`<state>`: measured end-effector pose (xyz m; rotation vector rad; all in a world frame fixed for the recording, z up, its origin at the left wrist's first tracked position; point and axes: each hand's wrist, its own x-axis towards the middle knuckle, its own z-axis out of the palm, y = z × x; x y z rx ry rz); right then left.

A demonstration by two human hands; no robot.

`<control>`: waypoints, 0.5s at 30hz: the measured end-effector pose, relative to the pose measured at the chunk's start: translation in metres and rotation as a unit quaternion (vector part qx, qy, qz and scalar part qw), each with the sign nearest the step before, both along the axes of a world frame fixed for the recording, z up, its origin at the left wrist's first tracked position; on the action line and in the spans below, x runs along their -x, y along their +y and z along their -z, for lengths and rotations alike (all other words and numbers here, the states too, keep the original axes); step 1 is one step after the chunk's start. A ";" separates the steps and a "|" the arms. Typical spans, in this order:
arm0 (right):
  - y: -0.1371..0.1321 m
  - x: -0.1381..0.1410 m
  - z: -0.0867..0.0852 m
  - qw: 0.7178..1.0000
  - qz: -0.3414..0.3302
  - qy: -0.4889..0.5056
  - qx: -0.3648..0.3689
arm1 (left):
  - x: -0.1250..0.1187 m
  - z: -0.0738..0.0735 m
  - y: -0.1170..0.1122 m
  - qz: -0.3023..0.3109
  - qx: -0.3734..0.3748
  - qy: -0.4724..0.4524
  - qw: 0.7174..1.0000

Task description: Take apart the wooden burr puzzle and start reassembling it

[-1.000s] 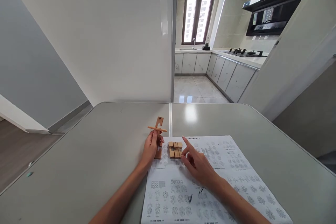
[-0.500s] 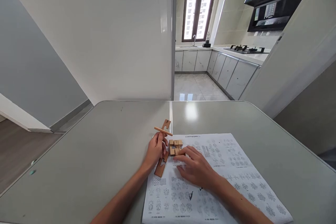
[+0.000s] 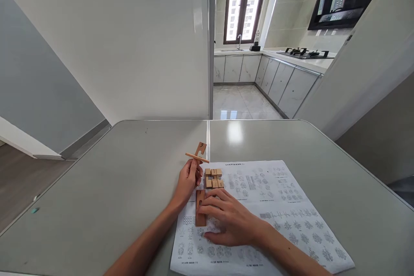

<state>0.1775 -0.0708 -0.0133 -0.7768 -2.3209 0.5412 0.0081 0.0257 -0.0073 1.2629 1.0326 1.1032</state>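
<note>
The left hand [image 3: 189,177] pinches a notched wooden plank [image 3: 201,148], its marked end poking up beyond the fingers, with a slim wooden slat [image 3: 196,158] crossing it just above the grip. The right hand [image 3: 229,213] is loosely spread, not closed round anything; its fingertips reach over a flat wooden plank [image 3: 199,218] lying just to its left.

That flat plank's long axis runs away from the person, nearly straight ahead. The right hand is the nearer one, coming at it from the side, while the left hand sits just past its far end. The plank is reddish-brown, narrow and square-ended, with a dark mark near the far end and a cut-out partly hidden by a finger.

Beyond the right fingers stand pale wooden blocks [image 3: 214,183], grouped in two rows. The flat plank and blocks are on a printed diagram sheet [image 3: 265,207], spread over the grey surface [image 3: 136,172].
</note>
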 end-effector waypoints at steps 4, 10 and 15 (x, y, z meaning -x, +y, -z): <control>0.002 -0.003 0.001 1.000 0.023 0.009 0.002 | 0.001 -0.002 0.000 0.010 0.000 0.004 1.000; 0.004 -0.005 0.000 0.999 0.035 -0.014 0.022 | 0.001 -0.006 -0.003 0.021 -0.011 0.010 1.000; 0.004 -0.008 -0.002 0.999 0.028 -0.032 0.023 | 0.001 -0.006 -0.003 0.020 -0.023 0.007 1.000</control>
